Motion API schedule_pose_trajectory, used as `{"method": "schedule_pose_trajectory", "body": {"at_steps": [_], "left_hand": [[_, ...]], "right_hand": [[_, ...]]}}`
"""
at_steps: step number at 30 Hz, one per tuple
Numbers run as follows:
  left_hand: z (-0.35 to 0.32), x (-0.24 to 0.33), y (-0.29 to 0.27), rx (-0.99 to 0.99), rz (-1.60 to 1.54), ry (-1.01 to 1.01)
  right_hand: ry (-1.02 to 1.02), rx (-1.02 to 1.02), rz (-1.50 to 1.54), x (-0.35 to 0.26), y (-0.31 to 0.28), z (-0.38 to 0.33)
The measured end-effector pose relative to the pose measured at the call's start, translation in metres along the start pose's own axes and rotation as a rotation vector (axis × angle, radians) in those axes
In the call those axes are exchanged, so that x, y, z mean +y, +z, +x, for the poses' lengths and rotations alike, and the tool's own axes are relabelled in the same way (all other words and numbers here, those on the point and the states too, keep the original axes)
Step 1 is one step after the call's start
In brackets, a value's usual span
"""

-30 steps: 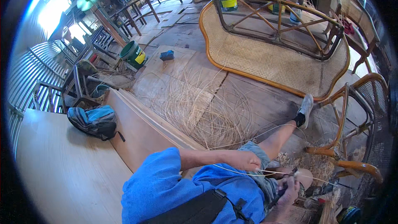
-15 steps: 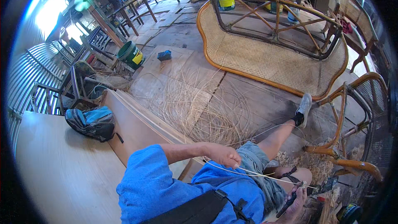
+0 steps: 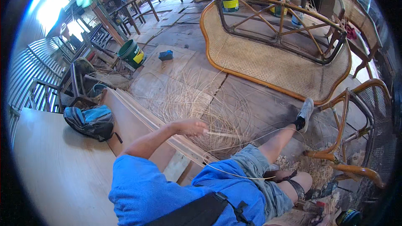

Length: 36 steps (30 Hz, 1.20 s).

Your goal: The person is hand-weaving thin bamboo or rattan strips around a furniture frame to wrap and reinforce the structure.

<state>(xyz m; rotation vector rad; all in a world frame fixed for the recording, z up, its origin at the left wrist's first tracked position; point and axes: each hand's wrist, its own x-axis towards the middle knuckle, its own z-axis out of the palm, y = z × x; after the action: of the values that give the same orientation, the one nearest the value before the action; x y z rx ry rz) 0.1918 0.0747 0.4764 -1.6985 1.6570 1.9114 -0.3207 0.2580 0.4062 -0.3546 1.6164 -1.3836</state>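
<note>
Left hand: the left hand [image 3: 190,127] is out at arm's length to the left, fingers pinched shut around a rattan strand [image 3: 222,134].
Strand path: from the pinch it runs toward 3 o'clock, then curves back down in a long loop across the lap [image 3: 251,171].
Right hand: not in view; cannot tell whether it holds the other end.
Doing the pull well (judgement): keep the draw smooth and in line with the strand, so the thin cane neither kinks nor snaps; let the slack loop run free and not snag on the shorts or knee.
Strand relative to hand: its near end lies inside the left fingers; the loop hangs at about 5 o'clock from that hand.
Loose cane: a tangled pile of strands [image 3: 201,104] on the floor, at 12 to 1 o'clock from the hand, close by.
Chair frame: a rattan chair frame [image 3: 347,142] at 3 o'clock, beside the outstretched leg, well apart from the hand.
</note>
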Motion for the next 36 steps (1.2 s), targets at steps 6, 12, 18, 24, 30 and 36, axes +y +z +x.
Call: {"method": "schedule_pose_trajectory", "body": {"at_steps": [6, 12, 18, 24, 30, 36], "left_hand": [[0.078, 0.051, 0.115, 0.162, 0.218, 0.496], [0.088, 0.118, 0.195, -0.281, 0.069, 0.690], [0.100, 0.093, 0.193, -0.212, 0.246, 0.799], [0.094, 0.114, 0.212, -0.084, 0.215, 0.786], [0.094, 0.105, 0.206, -0.031, 0.280, 0.807], [0.086, 0.116, 0.212, -0.041, 0.287, 0.753]], "right_hand": [[0.021, 0.042, -0.153, 0.029, -0.020, 0.010], [0.118, -0.572, 0.335, -0.007, 0.106, -0.054], [-0.038, -0.359, 0.241, 0.018, 0.065, -0.024], [-0.025, -0.466, 0.077, 0.011, 0.096, -0.046], [-0.008, -0.160, 0.121, 0.006, 0.078, -0.035], [0.013, -0.159, 0.141, 0.019, 0.088, -0.036]]}}
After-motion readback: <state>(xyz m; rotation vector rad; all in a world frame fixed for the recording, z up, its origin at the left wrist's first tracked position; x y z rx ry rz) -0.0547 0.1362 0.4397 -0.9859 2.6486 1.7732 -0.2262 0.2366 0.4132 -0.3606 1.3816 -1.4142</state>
